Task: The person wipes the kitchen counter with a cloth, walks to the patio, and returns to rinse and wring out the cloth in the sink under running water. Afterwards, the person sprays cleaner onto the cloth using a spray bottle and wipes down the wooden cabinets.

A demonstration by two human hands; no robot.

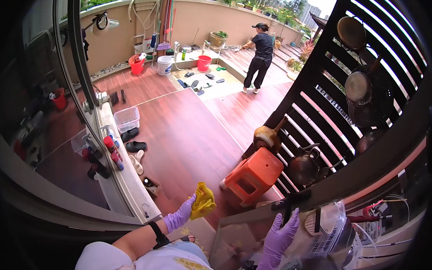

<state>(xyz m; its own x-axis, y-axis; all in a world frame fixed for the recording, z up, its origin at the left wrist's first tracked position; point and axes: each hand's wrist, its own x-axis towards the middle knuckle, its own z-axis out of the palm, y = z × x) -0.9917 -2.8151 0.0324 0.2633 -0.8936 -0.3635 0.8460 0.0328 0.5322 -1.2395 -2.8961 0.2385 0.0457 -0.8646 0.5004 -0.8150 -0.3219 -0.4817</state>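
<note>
My left hand (179,217), in a purple glove, is closed around a bunched yellow cloth (203,201) in front of my body. On the right my right hand (278,242), also gloved in purple, points upward with its fingers stretched and spread. Its fingertips are right at a black handle-like piece (289,204) on the dark frame of a glass door panel (234,238). Just right of this hand are a white perforated basket (317,223) and a clear plastic container (337,218).
An orange stool (255,176) stands ahead by a slatted screen (317,107) hung with pans. Shoes (137,146) and a clear bin (126,119) line the left. Spray cans (111,150) stand on the sill. Farther off is a person (261,55) near red buckets (204,63).
</note>
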